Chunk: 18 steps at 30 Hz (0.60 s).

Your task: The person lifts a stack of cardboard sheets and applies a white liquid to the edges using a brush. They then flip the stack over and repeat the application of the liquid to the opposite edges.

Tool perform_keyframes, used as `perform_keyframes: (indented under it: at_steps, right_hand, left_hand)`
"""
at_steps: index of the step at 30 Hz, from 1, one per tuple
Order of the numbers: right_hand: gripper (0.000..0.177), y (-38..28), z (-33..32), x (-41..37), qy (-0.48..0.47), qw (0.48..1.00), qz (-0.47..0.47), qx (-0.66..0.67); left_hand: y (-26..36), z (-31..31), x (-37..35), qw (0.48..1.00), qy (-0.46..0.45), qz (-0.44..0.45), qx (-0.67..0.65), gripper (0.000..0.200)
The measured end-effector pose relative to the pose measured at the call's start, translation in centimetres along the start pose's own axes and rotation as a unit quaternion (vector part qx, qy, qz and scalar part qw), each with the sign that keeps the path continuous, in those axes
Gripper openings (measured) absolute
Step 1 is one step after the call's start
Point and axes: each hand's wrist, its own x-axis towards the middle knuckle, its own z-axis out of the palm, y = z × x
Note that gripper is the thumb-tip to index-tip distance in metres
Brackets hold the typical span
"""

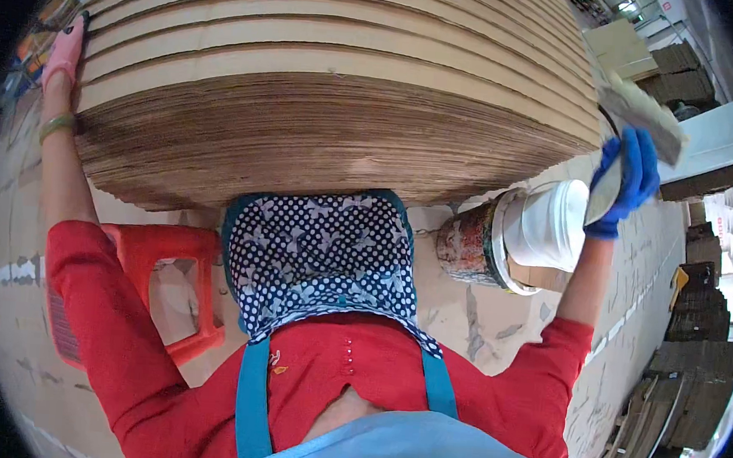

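A big stack of cardboard sheets (332,123) stands before me, its upper sheets fanned into overlapping steps. At its left side is my left hand (64,52) in a pink glove, stretched out flat along the edge; the fingertips are partly hidden. My right hand (627,176), in a blue glove, is closed round the handle of a wide brush (646,118). The brush head is slightly blurred and sits just beyond the stack's right corner. Below that hand stand a white bucket (549,226) and a stained, rusty-looking bucket (466,245), close together.
A red plastic stool (136,254) stands on the floor at my left. Along the right side lie piles of cardboard (690,384). Pale boards (617,49) are at the back right. My polka-dot apron (322,251) touches the stack's front.
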Motion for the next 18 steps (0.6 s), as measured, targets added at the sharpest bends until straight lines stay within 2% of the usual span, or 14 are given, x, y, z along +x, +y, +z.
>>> perform_keyframes:
  at_steps: [2,4,6,7,9,14,16,18]
  right_hand:
    - [0.025,-3.6,2.3,3.3,0.025,0.993,0.017,0.113]
    - [0.024,-6.1,4.6,5.9,0.004,0.982,0.015,0.186]
    - [0.019,-8.6,7.9,7.1,-0.03,0.908,0.127,0.399]
    - [0.019,-9.7,8.8,7.9,-0.031,0.907,0.126,0.401]
    - [0.021,-11.3,10.0,9.7,-0.152,0.77,0.342,0.517]
    - [0.027,-12.6,14.1,11.2,-0.234,0.728,0.371,0.526]
    - [0.025,-13.3,15.8,10.9,-0.128,0.579,0.27,0.759]
    - [0.025,-14.1,15.8,11.0,-0.069,0.481,0.21,0.848]
  left_hand:
    - [0.2,-0.3,-0.4,1.0,-0.019,-0.012,0.009,0.088]
    - [-0.8,0.2,0.7,1.0,-0.016,-0.017,0.018,0.089]
    - [-1.9,0.7,1.9,0.999,-0.009,-0.021,0.044,0.09]
    - [-2.1,0.8,2.0,0.999,-0.01,-0.024,0.044,0.09]
    - [-2.1,0.9,2.0,0.999,0.001,-0.016,0.033,0.09]
    - [-2.4,1.2,2.4,0.999,0.015,-0.004,0.039,0.09]
    - [-2.8,1.4,3.0,0.999,0.017,-0.002,0.048,0.09]
    - [-2.9,1.5,2.9,0.998,0.017,0.002,0.056,0.089]
